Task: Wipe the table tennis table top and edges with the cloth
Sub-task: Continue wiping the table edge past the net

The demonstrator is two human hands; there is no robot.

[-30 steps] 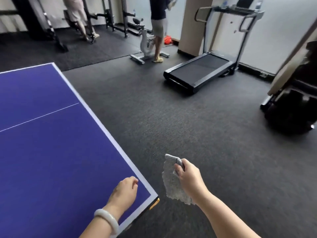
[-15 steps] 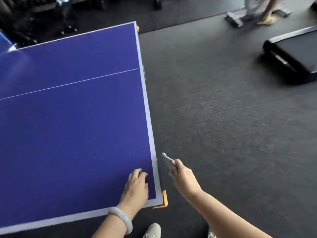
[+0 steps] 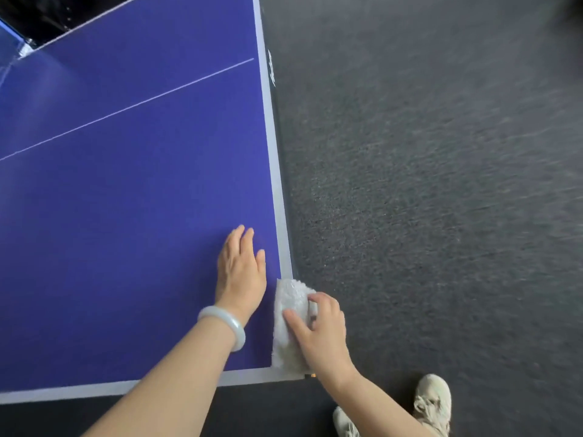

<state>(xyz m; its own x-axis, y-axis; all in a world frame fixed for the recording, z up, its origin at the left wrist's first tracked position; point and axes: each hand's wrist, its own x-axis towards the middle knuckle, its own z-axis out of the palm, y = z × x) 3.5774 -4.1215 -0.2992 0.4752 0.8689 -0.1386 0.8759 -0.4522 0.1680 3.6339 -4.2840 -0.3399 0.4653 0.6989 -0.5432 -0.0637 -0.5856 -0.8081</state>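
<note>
Head view: the right hand presses the cloth onto the near right corner of the table, fingers curled over it along the white right edge. The left hand lies flat just beside it on the blue top, fingers straight, with a pale bracelet at the wrist.

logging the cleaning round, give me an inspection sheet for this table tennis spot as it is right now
surface: blue table top with white border lines, glare at the far left; no dirt that I can make out
job's things: pale fluffy cloth lies over the right edge by the near corner
clutter: nothing seen
hands: left hand flat on the top, fingers straight, pale bracelet on its wrist; right hand holds the cloth against the edge, thumb on top
cables: nothing seen
surroundings: dark speckled floor; the person's pale shoes near the corner
</note>
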